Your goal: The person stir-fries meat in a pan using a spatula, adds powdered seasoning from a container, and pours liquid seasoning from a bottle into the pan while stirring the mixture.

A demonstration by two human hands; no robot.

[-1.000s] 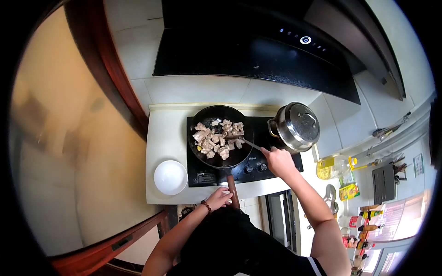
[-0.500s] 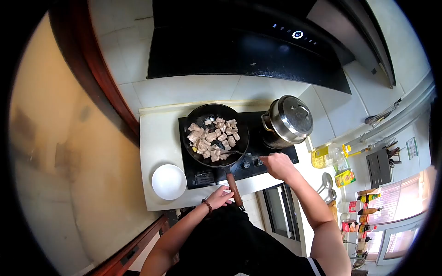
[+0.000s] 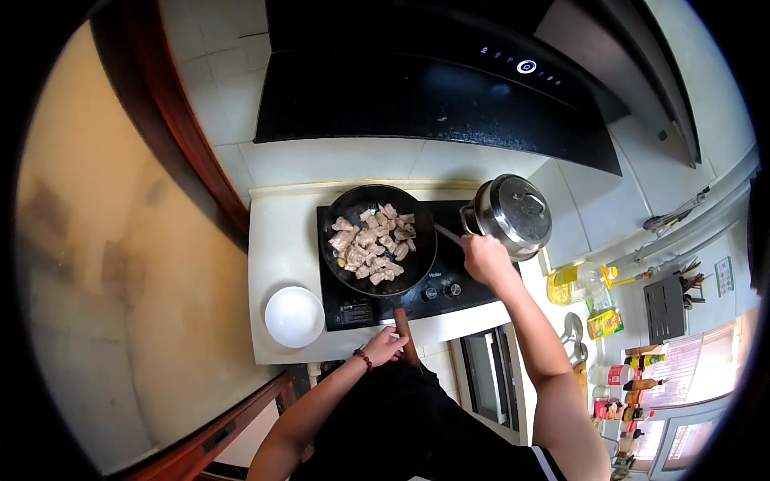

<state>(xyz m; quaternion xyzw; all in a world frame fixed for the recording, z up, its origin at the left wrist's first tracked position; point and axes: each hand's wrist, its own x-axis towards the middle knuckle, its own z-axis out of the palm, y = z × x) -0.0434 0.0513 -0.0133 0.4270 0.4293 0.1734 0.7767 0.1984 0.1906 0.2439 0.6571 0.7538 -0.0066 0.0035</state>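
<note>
A dark wok (image 3: 345, 272) sits on the black cooktop (image 3: 341, 317), with chunks of pale browned meat (image 3: 370, 240) spread inside it. My left hand (image 3: 383, 347) is closed loosely at the wok's wooden handle (image 3: 407, 341), its fingertips against the wood. In my right hand (image 3: 487, 258) is the handle of a metal spatula (image 3: 449, 234), gripped in a fist. The spatula reaches over the wok's right rim, its far end among the meat at the right side and hard to make out.
A lidded steel pot (image 3: 517, 212) stands at the back right, close to my right hand. On the left counter sits a white bowl (image 3: 294, 317). An oil bottle (image 3: 577, 284) and a yellow packet (image 3: 605, 324) are farther right. The range hood (image 3: 433, 96) hangs above.
My right hand has moved up and slightly right, carrying the spatula from the wok's lower right to its right side. Some meat pieces have shifted. My left hand stays by the handle.
</note>
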